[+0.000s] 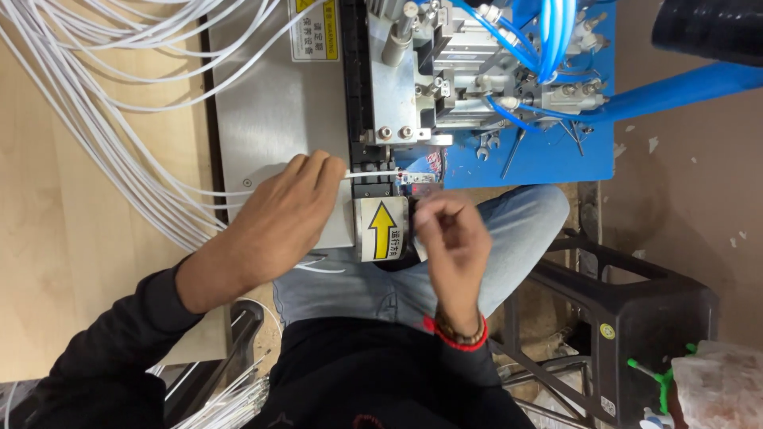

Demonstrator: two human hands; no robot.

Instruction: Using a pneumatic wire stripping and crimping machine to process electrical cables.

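Observation:
My left hand (278,214) pinches a thin white cable (372,173) and holds its end level against the black slot at the front of the machine (405,87). The cable tip meets a small fitting (415,178) just right of the slot. My right hand (449,238) hovers below that fitting, fingers curled loosely; whether it holds anything I cannot tell. A silver cover with a yellow arrow label (381,229) sits between my two hands.
A bundle of white cables (87,103) fans over the wooden bench (48,238) at left. Blue air hoses (548,40) and a blue plate (548,151) lie at the machine's right. A black plastic stool (636,310) stands at lower right.

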